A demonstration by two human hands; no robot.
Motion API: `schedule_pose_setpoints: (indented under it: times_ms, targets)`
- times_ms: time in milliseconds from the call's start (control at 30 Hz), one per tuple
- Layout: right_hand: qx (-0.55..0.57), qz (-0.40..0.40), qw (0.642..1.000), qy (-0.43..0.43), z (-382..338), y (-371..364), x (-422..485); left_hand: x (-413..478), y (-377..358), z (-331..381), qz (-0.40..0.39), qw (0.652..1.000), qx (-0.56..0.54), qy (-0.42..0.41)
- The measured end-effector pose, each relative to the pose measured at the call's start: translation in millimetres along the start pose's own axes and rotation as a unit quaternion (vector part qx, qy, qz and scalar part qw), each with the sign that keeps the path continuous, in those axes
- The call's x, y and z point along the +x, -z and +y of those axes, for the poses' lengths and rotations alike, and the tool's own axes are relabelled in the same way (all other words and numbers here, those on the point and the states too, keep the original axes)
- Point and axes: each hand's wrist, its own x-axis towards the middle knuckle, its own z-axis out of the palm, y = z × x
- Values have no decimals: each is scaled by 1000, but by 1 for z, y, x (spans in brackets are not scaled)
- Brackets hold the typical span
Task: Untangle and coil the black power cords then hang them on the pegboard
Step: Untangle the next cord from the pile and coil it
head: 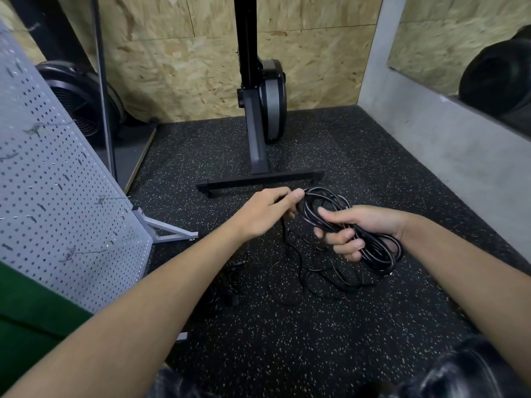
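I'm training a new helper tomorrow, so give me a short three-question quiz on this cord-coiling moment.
1. True or false: the right hand grips the black power cord coil.
2. Where does the grey pegboard stand? A. to the person's left. B. to the person's right. C. flat on the ground.
3. The left hand pinches a strand at the coil's top. What does the loose cord lie on?
Key: 1 true. 2 A. 3 the speckled floor.
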Motion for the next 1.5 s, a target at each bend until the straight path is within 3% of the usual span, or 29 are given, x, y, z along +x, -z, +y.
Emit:
schedule_pose_setpoints:
  times_ms: [233, 333, 467, 600, 700, 867, 967, 1067, 1200, 1300, 1367, 1500]
  targets:
    - [47, 40, 994, 88, -2, 1, 3, -2, -10, -12, -21, 996, -81, 26]
    - [10, 81, 994, 79, -1, 1, 1, -1, -8, -9, 38, 992, -117, 30]
    - [-72, 181, 977, 88, 3, -2, 3, -2, -10, 6, 151, 986, -41, 56]
    - [-114, 199, 970, 86, 6, -8, 5, 0, -16, 23, 153, 964, -181, 121]
    - [-150, 188, 967, 88, 6, -18, 3, 2, -18, 32, 163, 951, -226, 135]
    - [-192, 194, 959, 78, 8, -15, 4, -1, -16, 41, 134, 960, -204, 138]
    - [-206, 210, 953, 74, 11, -10, 8, -3, -14, 42, 105, 986, -71, 111]
    - [-194, 210, 956, 72, 11, -12, 10, -3, -15, 40, 114, 990, 31, 71]
    - [-175, 236, 950, 108, 9, -13, 14, -3, -16, 41, 83, 995, -3, 55]
    - [-136, 259, 942, 162, 5, -14, 14, -6, -18, 35, 106, 989, -80, 70]
    - [-100, 268, 938, 196, 2, -14, 13, -6, -24, 24, 67, 991, -94, 71]
    - [-26, 269, 932, 243, -1, -10, 10, -7, -41, 7, -166, 983, -63, 46]
